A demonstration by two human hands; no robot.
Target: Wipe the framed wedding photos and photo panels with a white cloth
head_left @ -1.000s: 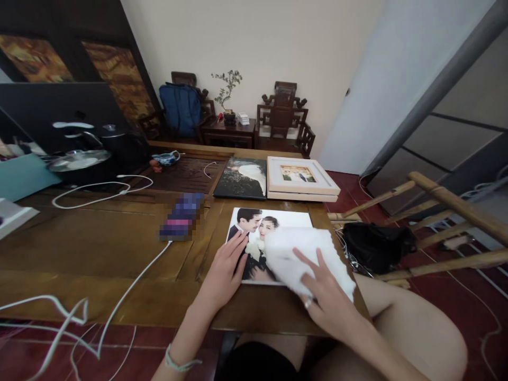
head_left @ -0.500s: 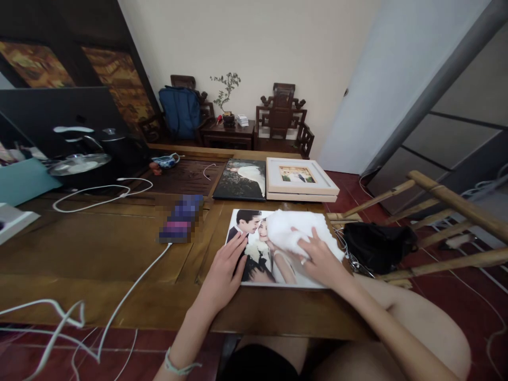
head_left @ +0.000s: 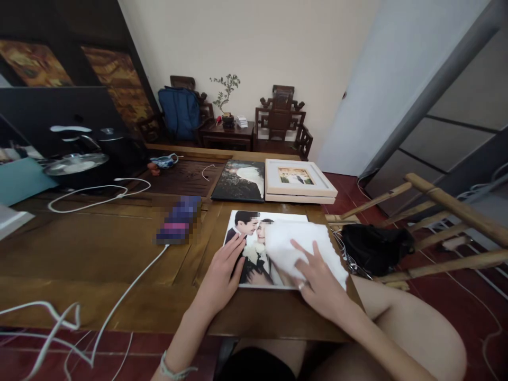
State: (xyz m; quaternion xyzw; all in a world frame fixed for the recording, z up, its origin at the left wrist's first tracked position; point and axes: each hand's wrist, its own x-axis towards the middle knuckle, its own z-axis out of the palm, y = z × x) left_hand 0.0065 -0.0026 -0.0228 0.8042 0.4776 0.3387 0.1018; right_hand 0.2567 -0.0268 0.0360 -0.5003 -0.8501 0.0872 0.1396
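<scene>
A seated person's hands meet over a printed photo of an embracing couple, laid flat at the near right of a wooden desk. The left hand rests palm down on the print's left edge, thumb parted from the fingers and holding nothing, a placement that seems meant to keep the picture from sliding. The right hand, two fingers spread and the others bent, lies on a ragged-edged white cloth covering the print's right side; whether the bent fingers pinch the fabric cannot be told. The cloth lies between hand and surface, perhaps to keep skin off the print.

Just beyond, a dark picture panel lies beside a pale-framed picture, both face up and seemingly set back to leave room for the hands. To the left, a phone, its screen blurred into blocks, sits on the end of a white cable, presumably charging. No brand or lettering can be read; a small mark on the dark screen at far left is too dim to identify.
</scene>
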